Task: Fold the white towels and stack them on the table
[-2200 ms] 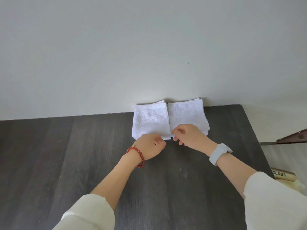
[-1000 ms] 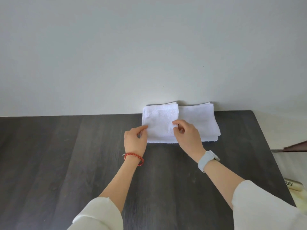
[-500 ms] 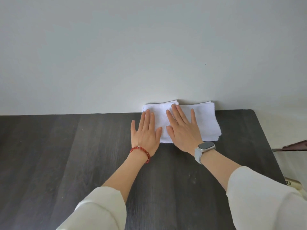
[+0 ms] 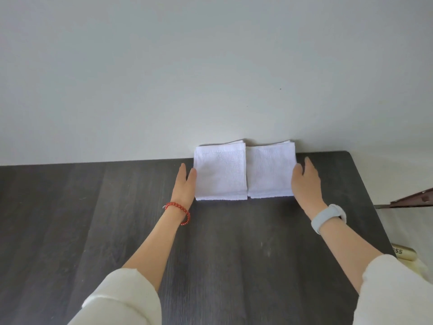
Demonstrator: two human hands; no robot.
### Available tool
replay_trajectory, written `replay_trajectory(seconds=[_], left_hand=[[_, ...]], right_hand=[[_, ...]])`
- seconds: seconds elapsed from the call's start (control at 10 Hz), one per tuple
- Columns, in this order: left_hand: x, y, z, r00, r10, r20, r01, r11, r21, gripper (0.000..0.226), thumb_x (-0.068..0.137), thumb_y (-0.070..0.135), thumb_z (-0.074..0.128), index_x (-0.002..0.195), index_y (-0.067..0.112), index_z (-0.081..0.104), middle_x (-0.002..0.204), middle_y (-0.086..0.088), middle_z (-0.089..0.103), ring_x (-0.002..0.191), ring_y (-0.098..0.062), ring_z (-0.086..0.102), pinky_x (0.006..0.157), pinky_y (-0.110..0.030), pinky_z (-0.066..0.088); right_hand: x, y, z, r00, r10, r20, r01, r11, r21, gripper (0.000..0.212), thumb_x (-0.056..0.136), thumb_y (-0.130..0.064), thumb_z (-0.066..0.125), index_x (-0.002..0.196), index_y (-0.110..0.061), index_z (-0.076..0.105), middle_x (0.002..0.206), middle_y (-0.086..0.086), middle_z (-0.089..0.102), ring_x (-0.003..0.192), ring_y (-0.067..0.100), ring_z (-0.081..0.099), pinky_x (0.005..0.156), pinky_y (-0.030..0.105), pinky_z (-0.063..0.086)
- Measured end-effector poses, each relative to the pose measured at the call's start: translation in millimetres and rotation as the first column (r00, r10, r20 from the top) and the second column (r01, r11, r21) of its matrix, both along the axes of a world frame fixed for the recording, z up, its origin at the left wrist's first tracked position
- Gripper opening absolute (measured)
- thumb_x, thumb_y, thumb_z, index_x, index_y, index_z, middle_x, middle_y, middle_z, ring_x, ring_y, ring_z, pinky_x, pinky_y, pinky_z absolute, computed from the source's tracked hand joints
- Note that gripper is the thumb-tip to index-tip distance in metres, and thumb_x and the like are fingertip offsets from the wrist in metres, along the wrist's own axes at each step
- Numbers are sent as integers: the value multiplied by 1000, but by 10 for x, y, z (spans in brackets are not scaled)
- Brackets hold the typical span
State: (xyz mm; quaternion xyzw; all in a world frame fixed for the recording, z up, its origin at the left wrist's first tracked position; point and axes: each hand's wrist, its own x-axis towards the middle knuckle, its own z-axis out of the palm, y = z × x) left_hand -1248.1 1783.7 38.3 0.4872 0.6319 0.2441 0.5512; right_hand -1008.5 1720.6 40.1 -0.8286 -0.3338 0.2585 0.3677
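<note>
White terry-cloth towels (image 4: 243, 174), matt dark wood-grain table (image 4: 210, 254), smooth matt wall (image 4: 210, 66)

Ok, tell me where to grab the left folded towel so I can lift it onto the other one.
Take the left folded towel by its near edge, coming from the front: that edge faces you over bare table, while the back sits against the wall. The left hand already lies flat along its left side, so pinching all layers there should also work.

You are getting a single view, from the camera on your head, looking forward and down across the dark wood-grain table (image 4: 222, 254) toward the plain pale wall (image 4: 210, 66) at its far edge. It is sitting close, at arm's reach, with both forearms entering from the bottom corners.
</note>
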Motion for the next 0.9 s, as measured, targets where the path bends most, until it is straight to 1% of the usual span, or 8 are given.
replay_trajectory(seconds=[0.1, 0.2, 0.3, 0.4, 0.5, 0.6, 0.7, 0.9], left_hand=[[96, -25, 21, 998, -15, 59, 17, 999, -30, 54, 99, 33, 31, 147, 18, 11, 154, 4, 16, 141, -15, 16, 112, -29, 13], [206, -43, 36, 997, -11, 81, 14, 999, -34, 54, 100, 34, 30, 147, 17, 10, 154, 3, 14, 141, -15, 15, 113, -31, 13], [226, -48, 21, 996, 29, 80, -26, 999, -34, 55, 99, 33, 31, 147, 16, 10, 154, 3, 14, 141, -16, 15, 113, -30, 13], [203, -77, -36, 982, 5, -187, 29, 984, 177, 57, 98, 32, 35, 147, 14, 11, 155, -2, 9, 143, -18, 8, 115, -35, 10], [242, -166, -112, 711, -71, -700, 468, 791, 395, 58, 94, 44, 22, 147, 21, 15, 155, -2, 9, 143, -23, 3, 114, -46, 4], [428, -206, -125, 516, -147, -844, 710, 625, 325, 63, 87, 49, 4, 146, 30, 12, 156, -3, 8, 143, -28, 3, 111, -56, 4], [599, -144, -208, 451, -234, -861, 730, 652, 205, 61, 84, 51, -6, 144, 38, -6, 155, 2, -11, 142, -27, -10, 110, -60, 1], [686, -85, -126, 418, -251, -873, 737, 655, 165, 64, 81, 52, -10, 143, 38, -6, 155, 1, -9, 142, -28, -9, 108, -61, 0]], right_hand=[[55, -32, -120, 979, -5, -205, -20, 993, -118, 49, 100, -28, 24, 145, -11, 19, 150, 8, 26, 138, 28, 24, 110, 39, 22], [23, -6, -165, 969, 31, -243, -53, 995, -84, 46, 99, -28, 22, 139, -8, 31, 134, 8, 43, 129, 31, 37, 101, 38, 33], [51, 7, -158, 966, 30, -257, -62, 991, -116, 49, 99, -29, 22, 144, -11, 21, 149, 7, 29, 137, 28, 26, 113, 41, 23], [63, -73, -97, 994, 112, -2, -112, 989, -99, 50, 98, -25, 29, 145, -9, 18, 152, 10, 21, 140, 27, 19, 115, 41, 16], [45, -135, -102, 768, 339, 544, -290, 941, -177, 50, 93, -28, 28, 137, -7, 35, 144, 17, 35, 134, 35, 30, 110, 51, 23], [-50, -89, -127, 532, 533, 658, -390, 844, -368, 55, 88, -39, 25, 134, -16, 45, 142, 17, 39, 133, 38, 33, 106, 58, 23], [-136, -4, -205, 438, 636, 635, -387, 772, -505, 60, 87, -47, 19, 137, -23, 41, 146, 16, 34, 136, 38, 27, 107, 56, 22], [-152, 91, -140, 521, 656, 547, -412, 754, -511, 73, 80, -55, -7, 146, -29, 9, 156, 9, 3, 142, 33, -2, 113, 49, -1]])
